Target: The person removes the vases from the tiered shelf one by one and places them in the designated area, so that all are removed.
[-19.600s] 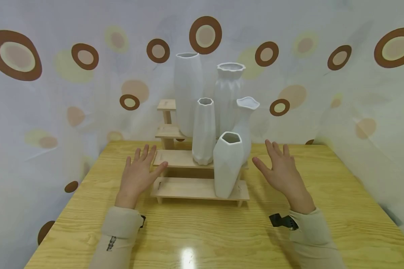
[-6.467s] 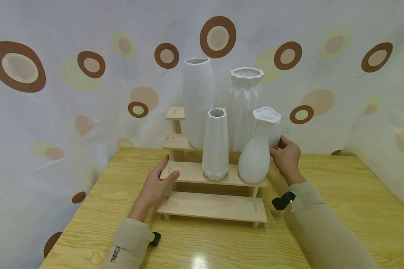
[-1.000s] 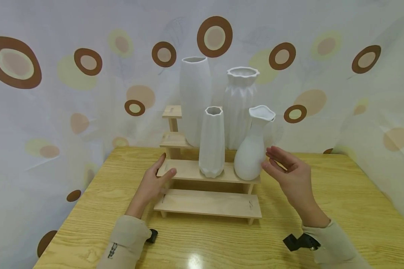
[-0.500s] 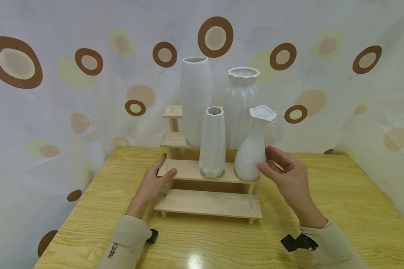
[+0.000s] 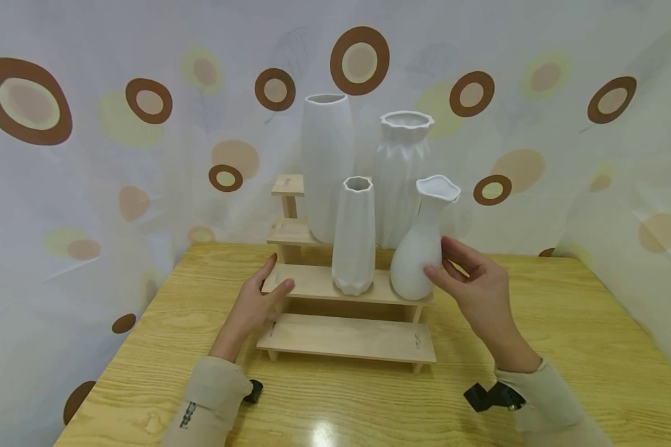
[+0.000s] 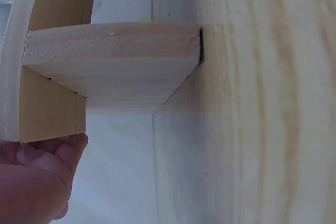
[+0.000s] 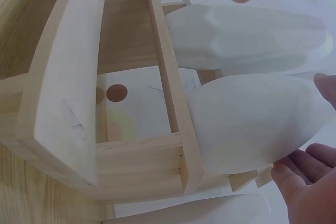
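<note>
Left wrist view: only a thumb and a bit of palm show at the lower left corner, blurred, against the end of a shelf board; the rest of the hand is cut off.

Head view, left to right. Left hand (image 5: 250, 308) lies at the left end of the wooden stepped shelf (image 5: 346, 338), thumb up along the second step's edge, fingers straight and relaxed, gripping nothing. Sleeve cut off at the bottom edge.

On the second step stand a faceted vase (image 5: 353, 236) and, at the right end, a flared-neck vase (image 5: 420, 248), both upright. Behind, a tall smooth vase (image 5: 326, 167) and a ribbed vase (image 5: 399, 177); their bases are hidden by the front pair.

Right hand (image 5: 478, 292) curls about the flared-neck vase's belly from the right, thumb tip on the front, fingers passing behind out of sight. Right wrist view shows fingertips beside the belly; how firm the hold is cannot be told.

Wooden table (image 5: 565, 347) beneath; dotted curtain (image 5: 89, 155) all round.
</note>
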The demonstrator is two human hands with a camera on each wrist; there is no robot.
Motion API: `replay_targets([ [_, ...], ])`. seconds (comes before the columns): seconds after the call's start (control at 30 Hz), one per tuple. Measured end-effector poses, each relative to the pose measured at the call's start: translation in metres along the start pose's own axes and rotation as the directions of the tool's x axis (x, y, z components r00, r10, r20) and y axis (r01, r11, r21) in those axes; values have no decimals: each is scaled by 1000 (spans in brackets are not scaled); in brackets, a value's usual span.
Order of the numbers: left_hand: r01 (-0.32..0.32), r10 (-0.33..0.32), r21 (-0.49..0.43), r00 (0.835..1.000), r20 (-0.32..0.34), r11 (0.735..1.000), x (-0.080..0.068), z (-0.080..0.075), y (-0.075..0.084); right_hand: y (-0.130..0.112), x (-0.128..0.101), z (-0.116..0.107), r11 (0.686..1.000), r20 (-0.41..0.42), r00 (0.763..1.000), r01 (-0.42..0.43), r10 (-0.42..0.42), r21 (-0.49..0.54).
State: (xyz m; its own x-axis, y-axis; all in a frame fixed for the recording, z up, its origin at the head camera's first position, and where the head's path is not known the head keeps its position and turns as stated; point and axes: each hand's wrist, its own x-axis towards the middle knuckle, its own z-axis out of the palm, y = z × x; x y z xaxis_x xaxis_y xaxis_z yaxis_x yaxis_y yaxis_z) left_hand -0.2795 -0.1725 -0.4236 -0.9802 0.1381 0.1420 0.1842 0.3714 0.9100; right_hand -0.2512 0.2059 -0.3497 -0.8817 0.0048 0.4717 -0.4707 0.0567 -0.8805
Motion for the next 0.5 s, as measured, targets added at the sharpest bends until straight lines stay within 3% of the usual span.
replay_targets([
  [0.5,9,-9,-4,1000,0,1000,0,0,0,-5,11,5,998,2,1000,14,-14,-58],
])
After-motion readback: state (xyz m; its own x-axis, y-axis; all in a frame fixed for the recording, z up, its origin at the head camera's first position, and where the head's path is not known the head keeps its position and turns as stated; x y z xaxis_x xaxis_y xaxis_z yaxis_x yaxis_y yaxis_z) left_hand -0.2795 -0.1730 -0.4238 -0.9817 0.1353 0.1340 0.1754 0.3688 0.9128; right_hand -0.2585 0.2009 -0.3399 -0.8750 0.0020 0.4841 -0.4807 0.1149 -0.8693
